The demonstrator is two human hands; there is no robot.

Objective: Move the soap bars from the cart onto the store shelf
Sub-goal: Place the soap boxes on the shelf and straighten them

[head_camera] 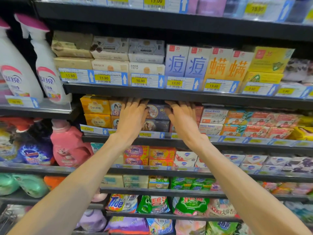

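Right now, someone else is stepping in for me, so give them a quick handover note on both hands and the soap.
Left hand: fingers spread flat on the dark soap boxes, upper stack, second shelf down.
Right hand: pressed against the same boxes from the right side.
Whether either hand grips a box cannot be told; fingertips are hidden under the shelf above.
Done: dark boxes sit two high between the yellow soap boxes and the Goat Soap boxes.
Left: the cart is out of view, so the remaining stock is unknown.
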